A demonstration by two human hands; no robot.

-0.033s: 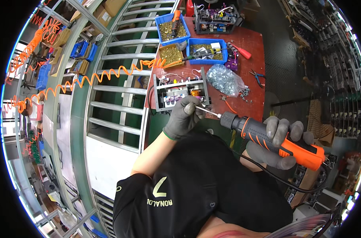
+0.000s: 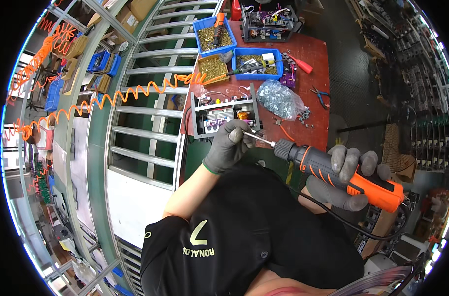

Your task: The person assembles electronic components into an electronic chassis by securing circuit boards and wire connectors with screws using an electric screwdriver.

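My right hand (image 2: 350, 177), in a grey glove, is wrapped round an orange and black electric screwdriver (image 2: 313, 163). Its long thin bit (image 2: 258, 138) points left, toward my other hand. At the bit's tip, the gloved fingers of my left hand (image 2: 230, 145) are pinched together; whether a small screw is also between them is hidden. Just beyond that hand, an open metal-framed electronics unit (image 2: 226, 116) with purple-edged parts and a copper-coloured coil sits at the near left of the red table (image 2: 310, 54).
Blue bins (image 2: 259, 75) and a yellowish tray (image 2: 212, 68) of small brass-coloured screws stand farther back, tools resting in them. A clear bag of metal parts (image 2: 278, 98), pliers (image 2: 323, 97) and a second unit (image 2: 269, 24) are on the table. A roller conveyor (image 2: 150, 130) runs along the left, crossed by an orange coiled hose (image 2: 111, 98).
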